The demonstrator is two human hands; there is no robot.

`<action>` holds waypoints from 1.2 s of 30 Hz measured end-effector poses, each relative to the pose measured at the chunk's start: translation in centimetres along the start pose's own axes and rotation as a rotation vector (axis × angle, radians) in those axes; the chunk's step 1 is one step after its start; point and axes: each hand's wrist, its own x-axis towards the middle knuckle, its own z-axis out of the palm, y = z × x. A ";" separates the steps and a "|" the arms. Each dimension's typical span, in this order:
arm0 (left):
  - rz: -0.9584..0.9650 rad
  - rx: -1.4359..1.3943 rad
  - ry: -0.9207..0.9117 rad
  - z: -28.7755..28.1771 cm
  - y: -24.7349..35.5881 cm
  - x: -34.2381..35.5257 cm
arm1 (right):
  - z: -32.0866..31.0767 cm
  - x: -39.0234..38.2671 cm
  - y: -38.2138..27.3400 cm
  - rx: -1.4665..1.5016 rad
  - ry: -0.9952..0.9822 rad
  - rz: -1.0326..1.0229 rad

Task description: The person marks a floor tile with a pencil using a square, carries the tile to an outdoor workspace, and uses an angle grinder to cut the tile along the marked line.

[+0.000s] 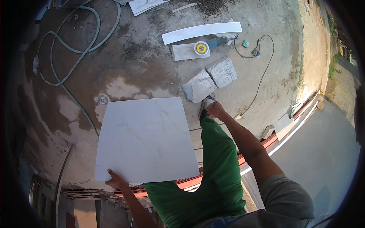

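My left hand (116, 178) grips the lower left edge of a large square white tile (146, 136) with faint grey veins. My right hand (216, 110) is closed by my foot, around a small pale object (209, 103) that I cannot make out clearly. Just beyond it are two cracked white blocks or slabs (197, 84). Farther up, an angle grinder (217, 42) with a yellow disc rests on a white piece (182, 53), below a long white strip (201, 30).
A looped hose (87, 51) runs over the stained concrete at left, near a round drain (102, 99). A black cord (264, 76) and a small teal tape measure (246, 43) lie right of the grinder. Red rails (268, 142) border a lower grey surface (323, 152) at right.
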 end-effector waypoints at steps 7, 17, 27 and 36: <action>-0.026 0.042 -0.008 0.1 1.1 0.2 | -11.3 8.0 -5.6 0.180 0.407 0.020; -0.038 -0.164 -0.170 0.8 3.3 -1.2 | -16.2 26.9 -19.4 1.023 0.321 -0.260; -0.113 -0.148 -0.190 0.9 8.3 -2.7 | -22.4 46.5 -14.9 0.412 0.653 0.141; -0.033 -0.008 -0.058 -0.6 6.8 -1.7 | -22.6 35.7 -20.3 1.608 0.655 -0.056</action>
